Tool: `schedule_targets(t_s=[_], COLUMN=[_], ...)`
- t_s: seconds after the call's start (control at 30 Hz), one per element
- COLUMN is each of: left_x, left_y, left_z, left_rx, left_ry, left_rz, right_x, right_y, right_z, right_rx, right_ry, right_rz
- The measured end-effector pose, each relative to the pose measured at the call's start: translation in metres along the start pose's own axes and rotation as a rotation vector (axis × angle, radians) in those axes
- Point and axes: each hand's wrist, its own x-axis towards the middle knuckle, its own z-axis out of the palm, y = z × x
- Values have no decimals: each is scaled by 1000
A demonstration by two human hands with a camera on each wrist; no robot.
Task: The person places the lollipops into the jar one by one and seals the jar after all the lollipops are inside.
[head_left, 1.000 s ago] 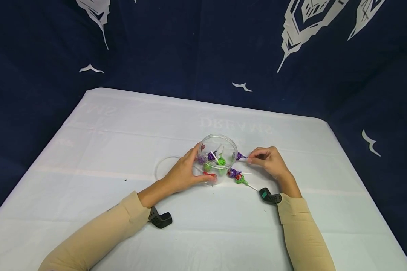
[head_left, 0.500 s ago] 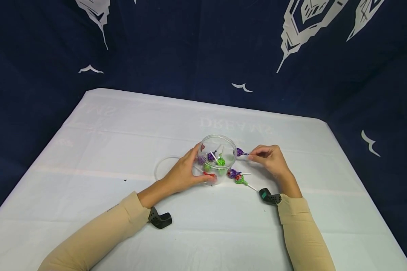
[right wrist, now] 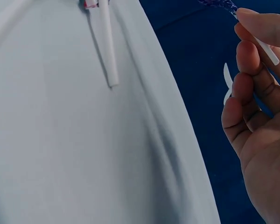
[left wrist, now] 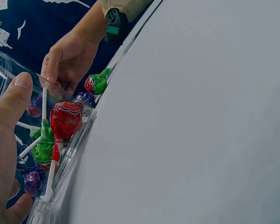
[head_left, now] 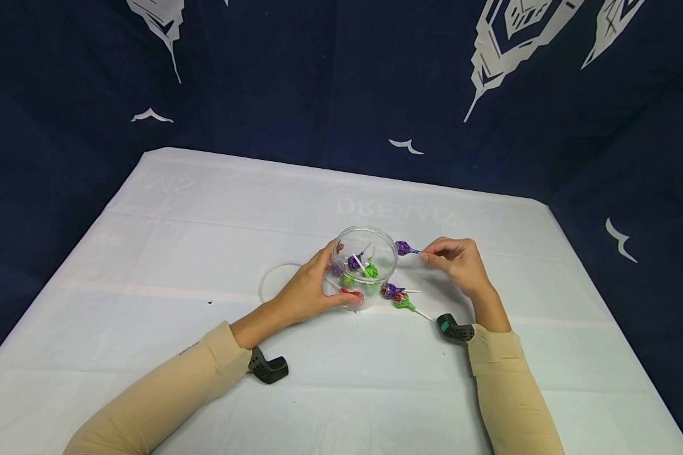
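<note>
A: Hands?

B: Left hand (head_left: 298, 294) grips the clear jar (head_left: 378, 291) round its wall, thumb on the near side. Right hand (head_left: 454, 264) pinches a purple-wrapped lollipop (head_left: 404, 248) by its stick, close to the wrapper twist; the stick's end pokes out past the fingers.

A: Where's that lollipop vs the jar?

B: Outside, right-hand side, head at rim level and pointing at it. Touching or just apart, can't tell.

A: Contents?

B: Red-wrapped lollipop (left wrist: 65, 121), green-wrapped lollipop (left wrist: 43, 147) and some purple, sticks at mixed angles. No firm count through the plastic. On the white tablecloth (head_left: 319, 392), just right of the jar: a loose purple lollipop (head_left: 393, 291) and a loose green lollipop (head_left: 403, 301), near each other.

A: My read: loading the jar, partway. Best way to do it?

B: I'd raise the head clear of the rim, bring it over the mouth, then lower it before letting go. A side push would probably catch the wall and shove the jar.

A: Left side?

B: Steady but light. Wall looks thin, might flex if squeezed.

A: Other risk?

B: Sticks inside could snag the head. I'd aim for a gap and let go low.
</note>
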Motion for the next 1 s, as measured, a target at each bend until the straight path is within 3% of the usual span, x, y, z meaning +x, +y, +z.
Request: schedule_targets(t_s=[0.67, 1.0], left_x=[-1, 0], left_y=[0, 0], left_z=[1, 1], left_rx=[5, -1], left_ry=[21, 17], left_rz=[29, 24], right_x=[4, 4], right_y=[-26, -33], right_z=[2, 4], right_rx=[-56, -34], right_ry=[114, 145], right_rz=[-34, -61])
